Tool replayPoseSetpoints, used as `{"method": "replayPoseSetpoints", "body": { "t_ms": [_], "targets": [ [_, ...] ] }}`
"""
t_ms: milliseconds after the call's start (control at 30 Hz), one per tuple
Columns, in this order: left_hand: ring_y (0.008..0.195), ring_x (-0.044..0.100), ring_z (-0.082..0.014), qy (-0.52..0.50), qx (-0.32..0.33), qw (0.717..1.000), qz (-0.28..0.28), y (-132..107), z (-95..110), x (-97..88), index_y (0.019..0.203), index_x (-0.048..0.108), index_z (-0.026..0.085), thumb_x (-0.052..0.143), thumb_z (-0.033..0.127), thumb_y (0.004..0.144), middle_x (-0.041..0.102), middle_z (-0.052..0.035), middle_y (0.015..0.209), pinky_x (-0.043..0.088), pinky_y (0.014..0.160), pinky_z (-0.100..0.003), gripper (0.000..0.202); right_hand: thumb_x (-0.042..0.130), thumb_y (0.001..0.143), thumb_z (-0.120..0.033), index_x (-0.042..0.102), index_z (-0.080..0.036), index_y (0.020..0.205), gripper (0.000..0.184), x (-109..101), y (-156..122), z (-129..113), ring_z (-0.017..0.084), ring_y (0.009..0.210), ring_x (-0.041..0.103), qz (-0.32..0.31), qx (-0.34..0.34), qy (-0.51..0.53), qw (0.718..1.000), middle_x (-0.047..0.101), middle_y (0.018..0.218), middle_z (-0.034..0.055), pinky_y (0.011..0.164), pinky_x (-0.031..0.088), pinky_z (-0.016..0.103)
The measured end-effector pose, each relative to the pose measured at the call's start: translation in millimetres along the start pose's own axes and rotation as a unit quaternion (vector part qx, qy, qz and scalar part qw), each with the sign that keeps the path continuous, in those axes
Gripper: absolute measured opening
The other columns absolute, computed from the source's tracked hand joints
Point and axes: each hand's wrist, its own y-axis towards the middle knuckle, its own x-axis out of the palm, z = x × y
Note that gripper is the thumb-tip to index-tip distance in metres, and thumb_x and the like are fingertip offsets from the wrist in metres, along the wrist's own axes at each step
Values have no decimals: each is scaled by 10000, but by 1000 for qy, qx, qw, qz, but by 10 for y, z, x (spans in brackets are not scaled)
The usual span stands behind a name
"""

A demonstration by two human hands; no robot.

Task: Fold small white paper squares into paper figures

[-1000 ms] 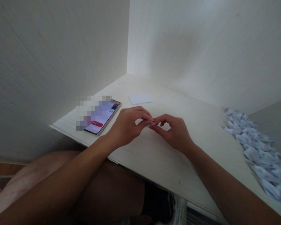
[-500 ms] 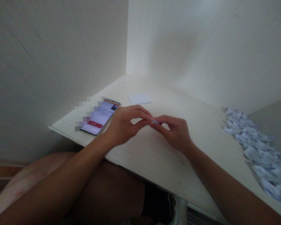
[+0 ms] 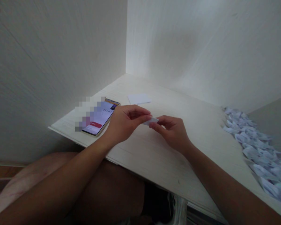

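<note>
Over the middle of the pale surface (image 3: 201,162), you have a small white piece of paper (image 3: 153,120) pinched between your two hands. Your left hand (image 3: 128,123) grips it from one side, the thumb laid along the near face and the fingers curled behind. Your right hand (image 3: 172,129) grips the other side, its thumb tip at the lower edge and its bent forefinger behind the paper. Your thumbs are close together, with a narrow band of white showing between them; your fingers cover the rest, so you cannot tell from here how the piece is folded.

Beyond your left hand, a flat white sheet (image 3: 139,98) lies on the surface, well short of the corner where the left wall (image 3: 61,56) and the back wall (image 3: 178,53) meet. Just beside that same hand, toward the left wall, your phone (image 3: 100,117) lies face up with its screen lit, showing a red button and digits that look like a running time; part of it is blurred out by coarse blocks. Well off to your right, a long heap of folded white papers (image 3: 257,150) runs along the far right side of the surface. Below the front edge you can see your bare leg (image 3: 121,184) and something dark near the foot.
</note>
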Motion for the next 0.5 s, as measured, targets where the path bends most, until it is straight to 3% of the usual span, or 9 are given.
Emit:
{"method": "replayPoseSetpoints", "body": {
  "t_ms": [100,267,500],
  "targets": [
    [723,761,-190,-37,-47,998,8,27,-35,-1,836,820,169,923,343,716,819,-63,809,639,704,-312,235,834,852,-357,800,-226,762,163,10,16,7,143,679,693,-12,37,56,998,799,750,14,673,536,294],
    [717,759,-192,-87,-105,991,-7,29,-94,-16,882,809,154,945,406,703,810,-71,831,656,698,-335,338,887,786,-376,792,-222,828,186,32,37,42,138,672,694,8,80,152,985,787,753,12,694,574,307],
    [729,764,-184,-136,-112,984,30,-14,-100,55,878,769,140,971,366,667,785,-45,803,684,733,-355,369,889,778,-329,795,-220,909,195,66,24,66,145,734,716,26,96,179,979,802,819,21,730,598,324]
  ]
}}
